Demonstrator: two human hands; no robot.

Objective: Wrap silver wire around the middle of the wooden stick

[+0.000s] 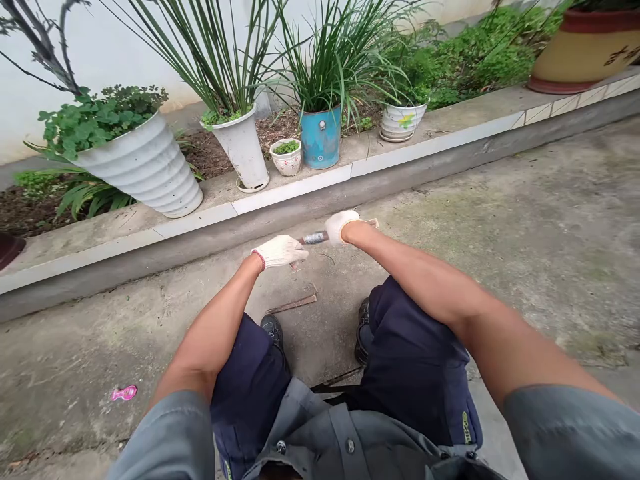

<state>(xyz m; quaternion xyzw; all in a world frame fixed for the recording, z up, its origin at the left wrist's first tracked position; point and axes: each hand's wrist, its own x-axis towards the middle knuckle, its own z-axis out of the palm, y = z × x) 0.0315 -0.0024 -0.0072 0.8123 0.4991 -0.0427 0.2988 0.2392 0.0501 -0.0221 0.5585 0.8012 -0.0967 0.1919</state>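
A brown wooden stick (325,235) with a band of silvery wrapping around its middle is held level in front of me, above the concrete. My left hand (281,251), in a white knitted glove with a red cuff, is closed at the stick's left end. Gloved in white too, my right hand (341,227) grips it just right of the wrapped part, and a pale end sticks out past the wrist. My palms and most fingertips are hidden. Below, between my shoes, a thin wooden strip (293,305) lies on the ground.
A low concrete ledge (280,198) runs across ahead, carrying a ribbed white pot (150,167), a tall white pot (243,150), a small pot (287,160), a blue bucket (321,140) and a yellow pot (583,53). A pink object (125,393) lies on the ground at left.
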